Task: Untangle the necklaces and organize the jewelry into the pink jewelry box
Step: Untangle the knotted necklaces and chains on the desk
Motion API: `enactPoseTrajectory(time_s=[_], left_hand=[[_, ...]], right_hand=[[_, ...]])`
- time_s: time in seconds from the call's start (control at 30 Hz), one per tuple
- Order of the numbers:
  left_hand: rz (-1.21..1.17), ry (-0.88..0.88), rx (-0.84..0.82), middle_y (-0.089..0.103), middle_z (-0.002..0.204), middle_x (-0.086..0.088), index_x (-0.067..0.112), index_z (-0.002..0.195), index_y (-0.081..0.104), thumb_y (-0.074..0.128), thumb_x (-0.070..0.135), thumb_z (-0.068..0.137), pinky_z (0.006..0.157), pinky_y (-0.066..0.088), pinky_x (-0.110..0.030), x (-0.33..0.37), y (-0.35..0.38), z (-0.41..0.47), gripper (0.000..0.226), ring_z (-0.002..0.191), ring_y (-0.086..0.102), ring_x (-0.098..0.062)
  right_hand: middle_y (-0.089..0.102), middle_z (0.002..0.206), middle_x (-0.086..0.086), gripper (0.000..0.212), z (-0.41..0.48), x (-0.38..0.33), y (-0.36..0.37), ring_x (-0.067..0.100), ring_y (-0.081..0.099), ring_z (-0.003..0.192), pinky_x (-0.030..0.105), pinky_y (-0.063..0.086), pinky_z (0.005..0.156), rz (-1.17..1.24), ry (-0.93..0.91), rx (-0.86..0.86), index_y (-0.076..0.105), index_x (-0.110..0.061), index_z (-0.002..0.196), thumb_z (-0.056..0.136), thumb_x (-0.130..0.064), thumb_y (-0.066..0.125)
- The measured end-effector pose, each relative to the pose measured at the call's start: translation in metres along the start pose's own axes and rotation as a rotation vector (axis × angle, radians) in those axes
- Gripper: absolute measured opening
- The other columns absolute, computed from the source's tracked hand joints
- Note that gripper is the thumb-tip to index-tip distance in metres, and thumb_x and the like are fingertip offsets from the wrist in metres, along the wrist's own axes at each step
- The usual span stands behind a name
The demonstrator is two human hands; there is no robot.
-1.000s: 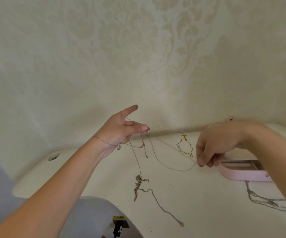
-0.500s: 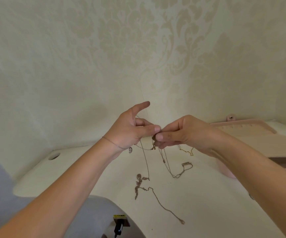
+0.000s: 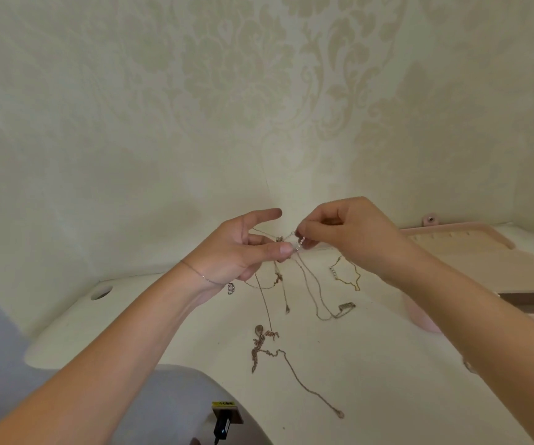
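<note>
one small black device (image 3: 223, 423) with a yellow label sat nearest, at the front edge of the white table (image 3: 387, 396). beyond it a knotted rose-gold chain (image 3: 259, 345) lay on the tabletop, one strand trailing back toward the viewer. higher up, thin necklaces (image 3: 301, 243) hung from both hands, one carrying a bar pendant (image 3: 346, 306). the left hand (image 3: 240, 255) pinched the strands with its thumb, forefinger straight. the right hand (image 3: 349, 232), fingers curled, pinched a link just beside it. farther back lay a gold necklace (image 3: 347, 274), and the pink jewelry box (image 3: 471, 248) stood open at the right.
</note>
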State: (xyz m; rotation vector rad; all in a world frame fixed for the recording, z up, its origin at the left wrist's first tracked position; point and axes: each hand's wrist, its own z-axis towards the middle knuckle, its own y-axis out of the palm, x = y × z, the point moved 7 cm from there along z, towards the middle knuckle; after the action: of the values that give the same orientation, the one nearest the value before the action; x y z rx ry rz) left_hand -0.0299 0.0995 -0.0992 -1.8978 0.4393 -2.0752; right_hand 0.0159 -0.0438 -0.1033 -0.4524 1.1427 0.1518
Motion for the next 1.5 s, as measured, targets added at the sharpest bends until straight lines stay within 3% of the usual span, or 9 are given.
enactPoseTrajectory(time_s=[0.1, 0.23, 0.47, 0.6, 0.73, 1.07, 1.23, 1.3, 1.5], left_hand=[[0.025, 0.007, -0.021, 0.064, 0.061, 0.003, 0.020, 0.137, 0.045, 0.070, 0.028, 0.067, 0.041, 0.020, -0.017, 0.000, 0.000, 0.000, 0.075, 0.057, 0.018, -0.022], [-0.074, 0.007, -0.024, 0.069, 0.070, 0.003, 0.020, 0.135, 0.047, 0.068, 0.015, 0.073, 0.042, 0.019, -0.016, -0.001, -0.003, -0.001, 0.066, 0.038, 0.024, -0.005], [-0.158, 0.004, -0.016, 0.066, 0.068, 0.008, 0.019, 0.130, 0.053, 0.068, 0.015, 0.072, 0.039, 0.022, -0.012, -0.002, -0.007, -0.005, 0.060, 0.040, 0.027, -0.003], [-0.023, 0.015, 0.070, 0.072, 0.088, -0.001, 0.031, 0.131, 0.050, 0.070, 0.011, 0.080, 0.041, 0.022, -0.014, -0.002, -0.012, -0.005, 0.059, 0.068, 0.051, -0.010], [-0.057, 0.060, 0.117, 0.073, 0.092, -0.005, 0.027, 0.129, 0.052, 0.065, 0.001, 0.084, 0.041, 0.019, -0.015, 0.004, -0.015, -0.006, 0.054, 0.052, 0.052, -0.001], [0.050, 0.075, 0.148, 0.071, 0.086, -0.009, 0.015, 0.126, 0.057, 0.068, -0.001, 0.082, 0.041, 0.030, -0.006, 0.001, -0.014, -0.005, 0.048, 0.052, 0.056, 0.003], [0.051, 0.050, 0.146, 0.075, 0.088, -0.004, 0.019, 0.124, 0.057, 0.064, 0.005, 0.088, 0.040, 0.024, -0.013, -0.003, -0.012, -0.002, 0.039, 0.043, 0.029, -0.008], [0.079, 0.054, 0.187, 0.075, 0.097, -0.004, 0.021, 0.126, 0.056, 0.064, 0.003, 0.088, 0.040, 0.024, -0.013, -0.002, -0.015, -0.001, 0.043, 0.040, 0.035, -0.004], [0.053, 0.058, 0.148, 0.075, 0.095, -0.001, 0.026, 0.133, 0.050, 0.066, -0.001, 0.084, 0.040, 0.024, -0.013, 0.002, -0.011, -0.003, 0.058, 0.069, 0.046, -0.015]], right_hand=[[0.064, 0.077, 0.010, 0.019, -0.002, 0.010, 0.019, 0.018, 0.067, 0.075, 0.030, 0.055, 0.089, 0.499, 0.172, -0.179, 0.063, -0.003, 0.077, 0.093, -0.012, 0.054], [0.055, 0.064, 0.004, 0.017, -0.004, 0.019, 0.031, 0.016, 0.059, 0.058, 0.032, 0.056, 0.083, 0.840, 0.318, -0.232, 0.057, -0.007, 0.078, 0.093, -0.012, 0.053], [0.047, 0.055, -0.003, 0.009, -0.003, 0.018, 0.029, 0.009, 0.048, 0.049, 0.023, 0.055, 0.065, 0.832, 0.276, -0.267, 0.057, -0.012, 0.074, 0.075, -0.017, 0.065], [0.030, 0.051, -0.005, 0.014, -0.003, 0.020, 0.032, 0.008, 0.031, 0.043, 0.022, 0.053, 0.061, 0.753, 0.284, -0.276, 0.050, -0.014, 0.075, 0.081, -0.016, 0.063], [0.019, 0.049, -0.007, 0.024, 0.001, 0.028, 0.022, 0.009, 0.018, 0.041, 0.021, 0.051, 0.060, 0.608, 0.271, -0.176, 0.056, -0.018, 0.066, 0.090, -0.017, 0.061], [0.049, 0.046, -0.016, 0.010, 0.006, 0.022, -0.004, 0.010, 0.046, 0.060, 0.023, 0.040, 0.064, -0.074, 0.168, -0.083, 0.073, -0.018, 0.071, 0.072, -0.024, 0.081], [0.042, 0.046, -0.006, 0.028, 0.007, 0.025, -0.015, 0.011, 0.041, 0.042, 0.031, 0.055, 0.075, 0.275, 0.227, 0.091, 0.062, -0.008, 0.069, 0.091, -0.024, 0.062], [0.034, 0.047, -0.002, 0.039, 0.006, 0.026, -0.011, 0.012, 0.032, 0.038, 0.028, 0.055, 0.058, 0.646, 0.296, 0.096, 0.049, -0.010, 0.061, 0.096, -0.027, 0.055], [0.026, 0.047, -0.002, 0.059, 0.006, 0.032, -0.010, 0.010, 0.015, 0.036, 0.017, 0.020, 0.032, 0.642, 0.398, -0.029, 0.045, -0.011, 0.057, 0.093, -0.057, 0.043]])
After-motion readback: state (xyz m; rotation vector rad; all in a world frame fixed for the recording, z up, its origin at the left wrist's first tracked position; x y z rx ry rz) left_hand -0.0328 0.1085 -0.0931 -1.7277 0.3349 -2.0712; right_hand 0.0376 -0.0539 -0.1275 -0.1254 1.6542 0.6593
